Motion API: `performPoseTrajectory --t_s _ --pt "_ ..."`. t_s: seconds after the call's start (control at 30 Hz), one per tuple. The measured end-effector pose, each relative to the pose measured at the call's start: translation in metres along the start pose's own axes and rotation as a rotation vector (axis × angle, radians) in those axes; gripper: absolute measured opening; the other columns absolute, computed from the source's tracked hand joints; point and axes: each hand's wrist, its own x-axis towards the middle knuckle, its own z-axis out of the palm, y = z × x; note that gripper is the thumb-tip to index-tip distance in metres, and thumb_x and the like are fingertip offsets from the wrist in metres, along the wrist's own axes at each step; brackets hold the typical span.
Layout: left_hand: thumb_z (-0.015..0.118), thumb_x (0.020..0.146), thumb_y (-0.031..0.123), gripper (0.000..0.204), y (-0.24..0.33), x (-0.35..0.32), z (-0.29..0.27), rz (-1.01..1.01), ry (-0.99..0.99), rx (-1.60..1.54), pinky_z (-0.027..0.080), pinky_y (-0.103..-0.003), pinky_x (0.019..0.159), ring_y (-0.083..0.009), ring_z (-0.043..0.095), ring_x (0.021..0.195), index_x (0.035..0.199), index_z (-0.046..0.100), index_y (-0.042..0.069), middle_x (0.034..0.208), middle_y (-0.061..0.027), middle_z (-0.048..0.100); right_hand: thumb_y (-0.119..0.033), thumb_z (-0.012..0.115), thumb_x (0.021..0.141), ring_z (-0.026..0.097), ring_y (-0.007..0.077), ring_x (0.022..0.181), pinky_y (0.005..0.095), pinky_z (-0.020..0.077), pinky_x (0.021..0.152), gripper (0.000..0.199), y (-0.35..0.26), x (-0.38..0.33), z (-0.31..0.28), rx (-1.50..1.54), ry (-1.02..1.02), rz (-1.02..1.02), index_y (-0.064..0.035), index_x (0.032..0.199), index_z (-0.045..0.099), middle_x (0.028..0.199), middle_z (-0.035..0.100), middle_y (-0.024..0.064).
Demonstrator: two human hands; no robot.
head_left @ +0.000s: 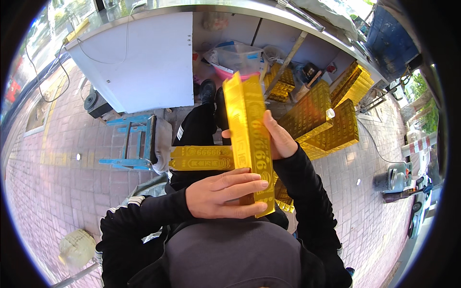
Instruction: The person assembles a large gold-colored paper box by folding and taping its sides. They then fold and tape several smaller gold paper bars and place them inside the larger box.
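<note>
The person sits with both hands raised in front of the chest, holding a long gold foil-paper bar (247,139) upright. The left hand (223,194) is closed around its near, lower end, fingers wrapped across the front face; the right hand (277,137) grips its right edge farther up, thumb on the front. The bar looks fully shaped, a hollow box of shiny yellow card with embossed print along its faces and crisp corners. A second gold bar (201,158) lies crosswise on the lap just behind it. To the far right stand large stacks of finished gold bars (331,120), so much of the work appears done, with this piece seemingly at its final shaping or checking. A blue stool (129,141) stands to the left.
</note>
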Motion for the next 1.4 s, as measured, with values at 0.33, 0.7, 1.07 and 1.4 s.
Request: performPoseTrajectory --t_s 0.33,0.7,1.07,1.4 --pt "0.078 0.087 0.015 0.09 -0.056 0.004 -0.015 -0.648 0.552 -0.491 0.041 -0.042 0.109 -0.0301 0.053 0.128 0.151 0.016 0.006 0.146 -0.0215 0.041 -0.028 0.091 0.075 0.057 0.0159 0.109 0.0311 0.0475 0.095 0.088 0.037 0.028 0.004 -0.46 0.022 -0.265 -0.0024 0.14 0.037 0.12 0.055 0.0081" --pt "0.08 0.082 0.006 0.051 -0.046 -0.047 0.018 -0.672 0.333 0.104 0.052 -0.036 0.095 -0.0328 0.061 0.115 0.129 0.061 0.009 0.129 -0.0162 0.052 -0.001 0.077 0.076 0.063 0.0275 0.085 0.035 0.0538 0.075 0.038 0.037 0.012 0.015 -1.488 0.263 -1.047 -0.0056 0.11 0.061 0.115 0.058 0.0151" --pt "0.079 0.08 0.004 0.03 -0.04 -0.036 0.013 -0.679 0.495 -0.007 0.051 -0.037 0.098 -0.0329 0.061 0.121 0.107 0.066 0.006 0.134 -0.016 0.06 -0.001 0.075 0.078 0.061 0.0242 0.095 0.032 0.0526 0.08 0.035 0.043 0.0 0.027 -1.777 0.232 -0.826 -0.0081 0.112 0.072 0.128 0.057 0.0133" --pt "0.081 0.078 0.003 0.023 -0.041 -0.031 0.017 -0.496 0.384 0.142 0.054 -0.037 0.097 -0.0317 0.062 0.121 0.098 0.069 0.006 0.119 -0.0082 0.07 -0.008 0.063 0.096 0.05 0.0081 0.075 0.0231 0.0446 0.068 0.025 0.041 0.005 0.029 -0.822 0.345 -0.289 -0.0018 0.12 0.061 0.106 0.059 0.0051"
